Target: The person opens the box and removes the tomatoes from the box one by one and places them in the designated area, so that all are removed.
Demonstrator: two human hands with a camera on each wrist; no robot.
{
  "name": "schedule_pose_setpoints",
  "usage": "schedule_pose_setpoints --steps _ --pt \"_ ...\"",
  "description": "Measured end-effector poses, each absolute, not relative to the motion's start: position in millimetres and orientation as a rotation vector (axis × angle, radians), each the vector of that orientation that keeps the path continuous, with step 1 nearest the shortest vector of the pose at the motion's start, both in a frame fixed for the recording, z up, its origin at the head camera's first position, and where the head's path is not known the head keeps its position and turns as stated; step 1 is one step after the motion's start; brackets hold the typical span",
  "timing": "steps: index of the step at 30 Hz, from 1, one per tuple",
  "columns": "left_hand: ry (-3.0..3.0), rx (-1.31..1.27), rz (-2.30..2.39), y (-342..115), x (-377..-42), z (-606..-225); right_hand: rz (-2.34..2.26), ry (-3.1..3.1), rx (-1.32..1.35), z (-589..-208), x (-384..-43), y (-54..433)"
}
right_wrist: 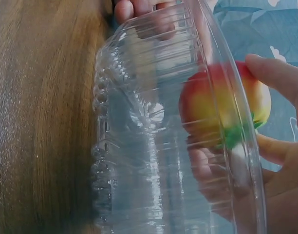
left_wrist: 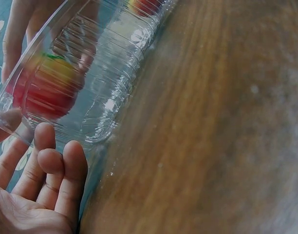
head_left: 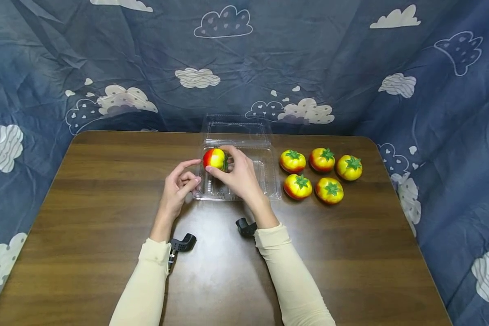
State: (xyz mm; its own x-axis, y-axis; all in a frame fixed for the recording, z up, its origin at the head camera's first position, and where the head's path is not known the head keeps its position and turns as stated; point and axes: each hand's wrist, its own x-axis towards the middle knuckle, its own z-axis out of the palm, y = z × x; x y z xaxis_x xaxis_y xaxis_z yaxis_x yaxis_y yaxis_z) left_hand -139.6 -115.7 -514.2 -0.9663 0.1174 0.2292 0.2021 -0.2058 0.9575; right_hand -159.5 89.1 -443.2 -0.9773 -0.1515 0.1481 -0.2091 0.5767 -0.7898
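My right hand (head_left: 241,174) grips a red-and-yellow tomato-like fruit (head_left: 214,159) between thumb and fingers, its green leafy top facing right. The fruit is at the back left part of a clear plastic clamshell container (head_left: 265,174), whose lid (head_left: 238,129) stands folded back. In the right wrist view the fruit (right_wrist: 222,105) shows partly through the clear wall. At the container's left side, my left hand (head_left: 178,183) has its index fingertip at the rim, the other fingers loosely bent near the wall. Through the plastic, the left wrist view shows the fruit's red side (left_wrist: 49,95).
Several matching fruits stand right of the container, among them a front one (head_left: 297,186) and a far right one (head_left: 349,167). Everything rests on a brown wooden table (head_left: 106,203). Behind it hangs a blue cloud-patterned cloth (head_left: 159,54). Black wrist cameras (head_left: 183,243) sit below the hands.
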Motion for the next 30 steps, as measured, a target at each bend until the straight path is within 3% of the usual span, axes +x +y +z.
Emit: schedule_pose_setpoints --steps 30 --pt "-1.924 -0.407 -2.392 -117.3 -142.7 -514.9 1.223 -2.646 0.369 -426.0 -144.5 104.8"
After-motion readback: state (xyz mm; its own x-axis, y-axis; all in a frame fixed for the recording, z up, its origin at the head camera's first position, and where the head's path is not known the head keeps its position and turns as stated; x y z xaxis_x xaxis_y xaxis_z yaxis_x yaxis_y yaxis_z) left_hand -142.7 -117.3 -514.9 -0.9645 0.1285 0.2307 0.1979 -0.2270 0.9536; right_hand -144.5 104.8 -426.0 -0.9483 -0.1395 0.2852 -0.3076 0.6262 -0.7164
